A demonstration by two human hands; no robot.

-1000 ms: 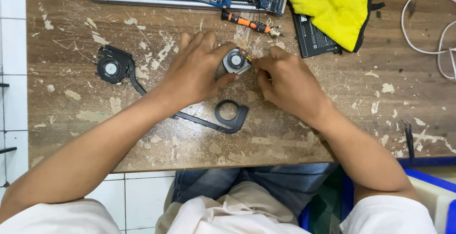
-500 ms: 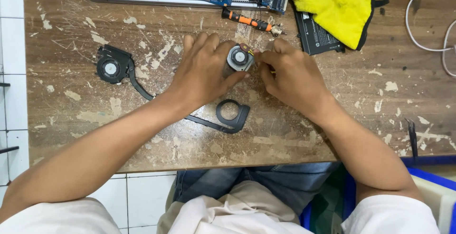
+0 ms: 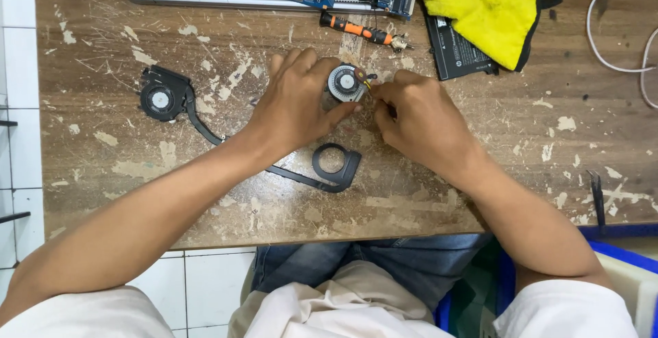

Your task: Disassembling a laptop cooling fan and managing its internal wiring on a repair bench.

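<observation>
Two hands meet at a small round fan (image 3: 345, 81) in the upper middle of the head view, lying flat on the scarred wooden surface (image 3: 480, 173). The left hand (image 3: 298, 108) curls around the fan's left edge, holding it; the right hand (image 3: 415, 115) pinches narrow at its right side, where thin wires show. Steady pinning and a gentle pull along the wires seem wise. The fan faces up, its wire tab pointing right; being round, it has no clear long axis.
</observation>
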